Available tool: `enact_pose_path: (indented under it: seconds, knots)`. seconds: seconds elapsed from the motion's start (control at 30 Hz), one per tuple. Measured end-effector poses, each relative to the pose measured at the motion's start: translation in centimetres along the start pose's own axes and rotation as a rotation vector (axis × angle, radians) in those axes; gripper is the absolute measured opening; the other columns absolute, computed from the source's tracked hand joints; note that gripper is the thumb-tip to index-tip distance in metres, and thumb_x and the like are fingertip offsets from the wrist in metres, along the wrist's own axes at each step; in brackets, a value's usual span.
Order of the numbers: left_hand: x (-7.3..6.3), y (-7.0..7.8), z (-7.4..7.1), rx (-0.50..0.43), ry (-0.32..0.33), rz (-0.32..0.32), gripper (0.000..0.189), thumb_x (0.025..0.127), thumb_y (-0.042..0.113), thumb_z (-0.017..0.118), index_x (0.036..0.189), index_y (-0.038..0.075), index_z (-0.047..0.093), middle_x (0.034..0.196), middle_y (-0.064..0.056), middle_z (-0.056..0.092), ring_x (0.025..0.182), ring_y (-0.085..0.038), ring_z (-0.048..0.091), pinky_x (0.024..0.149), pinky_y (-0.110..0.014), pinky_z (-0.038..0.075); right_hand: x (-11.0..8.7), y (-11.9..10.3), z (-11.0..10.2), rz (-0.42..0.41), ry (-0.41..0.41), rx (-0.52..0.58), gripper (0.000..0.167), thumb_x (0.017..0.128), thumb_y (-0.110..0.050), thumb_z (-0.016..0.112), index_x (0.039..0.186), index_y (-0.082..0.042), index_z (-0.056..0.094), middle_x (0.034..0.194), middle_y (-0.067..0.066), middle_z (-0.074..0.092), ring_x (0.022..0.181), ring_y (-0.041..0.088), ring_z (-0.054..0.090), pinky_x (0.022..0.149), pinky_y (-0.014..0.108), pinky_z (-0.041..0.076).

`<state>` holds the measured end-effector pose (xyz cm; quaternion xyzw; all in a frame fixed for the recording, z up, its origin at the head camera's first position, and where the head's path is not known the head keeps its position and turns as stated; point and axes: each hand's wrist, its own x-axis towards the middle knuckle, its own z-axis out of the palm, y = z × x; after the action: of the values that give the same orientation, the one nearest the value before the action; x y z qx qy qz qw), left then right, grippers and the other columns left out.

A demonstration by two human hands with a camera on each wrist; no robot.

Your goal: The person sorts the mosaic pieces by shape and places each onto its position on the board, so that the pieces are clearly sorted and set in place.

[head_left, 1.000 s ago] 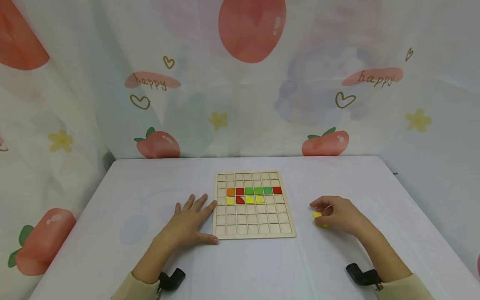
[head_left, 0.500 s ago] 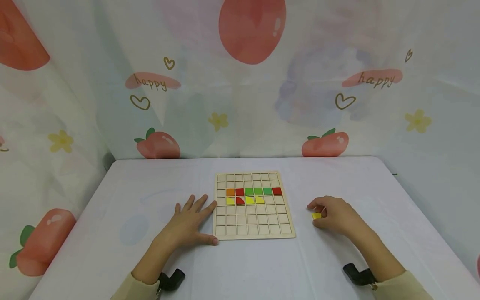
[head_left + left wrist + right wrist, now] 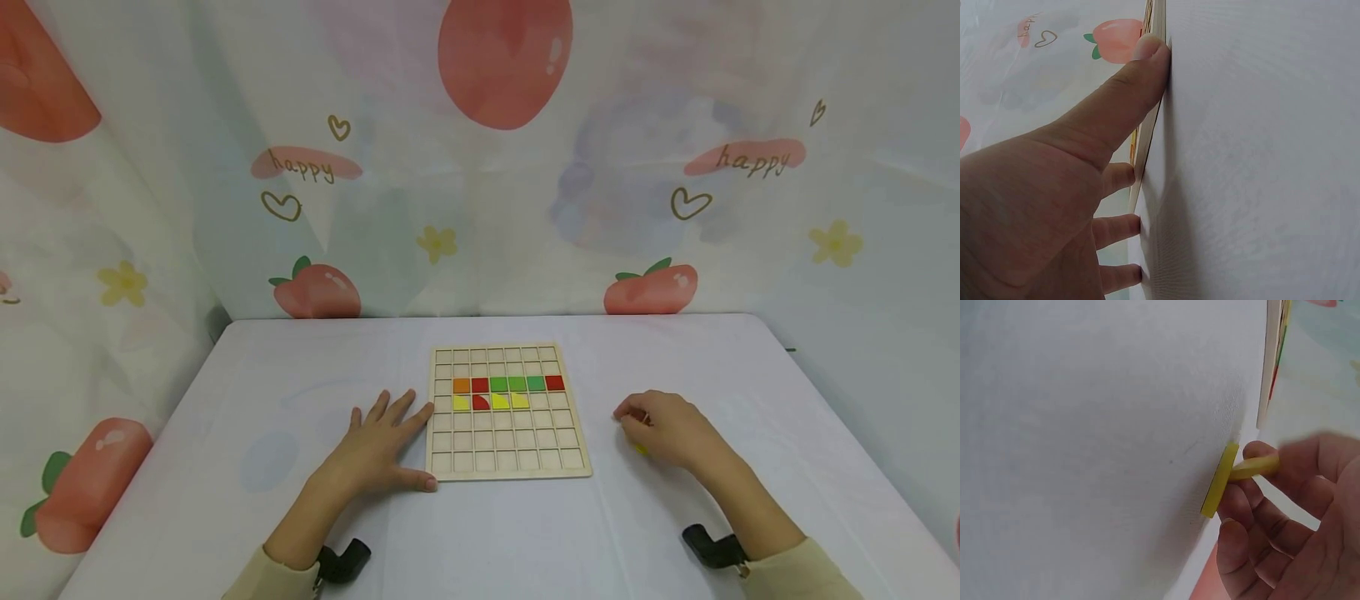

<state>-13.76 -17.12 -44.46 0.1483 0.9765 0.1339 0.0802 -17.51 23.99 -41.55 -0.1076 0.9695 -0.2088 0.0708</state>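
My left hand (image 3: 375, 454) lies with spread fingers at the left edge of a wooden grid board (image 3: 483, 439); its thumb and forefinger touch that edge. My right hand (image 3: 660, 427) is over the table right of the board. In the right wrist view its thumb and fingers pinch a thin yellow tile (image 3: 1254, 467). A second yellow tile (image 3: 1220, 481) lies on the table right under it, against the fingertips. From the head view, only a sliver of yellow shows under the right hand.
One board row holds orange (image 3: 461, 386), red (image 3: 480, 385) and several green tiles (image 3: 517, 384), with another red tile (image 3: 554, 382) at its right end. Below are several yellow pieces (image 3: 519, 402) and a red one (image 3: 480, 403). A printed cloth (image 3: 480, 208) hangs behind the table.
My right hand has shifted slightly left, and its thumb now covers the yellow tile that showed between the fingers in the head view. The left hand and board have stayed put.
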Motion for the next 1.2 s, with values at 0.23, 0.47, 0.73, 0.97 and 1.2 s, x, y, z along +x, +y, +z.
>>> enact_pose_path:
  seconds: [0.23, 0.47, 0.73, 0.97, 1.2]
  knots:
    - [-0.1, 0.1, -0.1, 0.005, 0.001, -0.003, 0.107, 0.067, 0.072, 0.077, 0.156, 0.028, 0.037, 0.165, -0.008, 0.025, 0.152, -0.044, 0.012, 0.111, -0.075, 0.013, 0.6, 0.2, -0.2, 0.004, -0.011, 0.019, 0.017, 0.099, -0.008, 0.056, 0.103, -0.007, 0.072, 0.098, 0.007, 0.07, 0.081, 0.02, 0.056, 0.068, 0.032, 0.05]
    - [-0.2, 0.3, -0.2, 0.001, 0.001, 0.0, 0.106, 0.067, 0.07, 0.078, 0.155, 0.027, 0.038, 0.164, -0.009, 0.025, 0.151, -0.045, 0.013, 0.111, -0.075, 0.014, 0.6, 0.4, -0.4, 0.007, -0.044, 0.092, 0.021, 0.089, -0.005, 0.062, 0.107, -0.009, 0.071, 0.092, 0.003, 0.064, 0.08, 0.018, 0.056, 0.066, 0.031, 0.049]
    - [-0.2, 0.4, -0.4, -0.006, -0.004, -0.002, 0.106, 0.067, 0.07, 0.079, 0.155, 0.027, 0.038, 0.164, -0.009, 0.026, 0.151, -0.045, 0.014, 0.111, -0.075, 0.013, 0.8, 0.7, -0.2, 0.031, -0.049, 0.108, 0.031, 0.079, -0.005, 0.075, 0.109, -0.01, 0.071, 0.094, 0.005, 0.064, 0.085, 0.021, 0.056, 0.07, 0.032, 0.051]
    - [-0.1, 0.3, -0.2, -0.001, -0.006, -0.009, 0.107, 0.066, 0.07, 0.079, 0.156, 0.029, 0.036, 0.165, -0.008, 0.024, 0.152, -0.044, 0.011, 0.112, -0.075, 0.013, 0.9, 0.4, -0.8, 0.024, -0.039, 0.162, 0.03, 0.082, -0.006, 0.071, 0.113, -0.009, 0.07, 0.092, 0.003, 0.063, 0.086, 0.021, 0.056, 0.072, 0.033, 0.05]
    - [-0.1, 0.2, -0.2, -0.007, -0.003, -0.004, 0.107, 0.066, 0.07, 0.078, 0.156, 0.029, 0.037, 0.165, -0.008, 0.025, 0.152, -0.044, 0.012, 0.112, -0.075, 0.013, 1.0, 0.1, -1.0, 0.018, -0.041, 0.237, 0.024, 0.086, -0.007, 0.071, 0.11, -0.007, 0.067, 0.093, 0.004, 0.063, 0.085, 0.02, 0.059, 0.07, 0.03, 0.052]
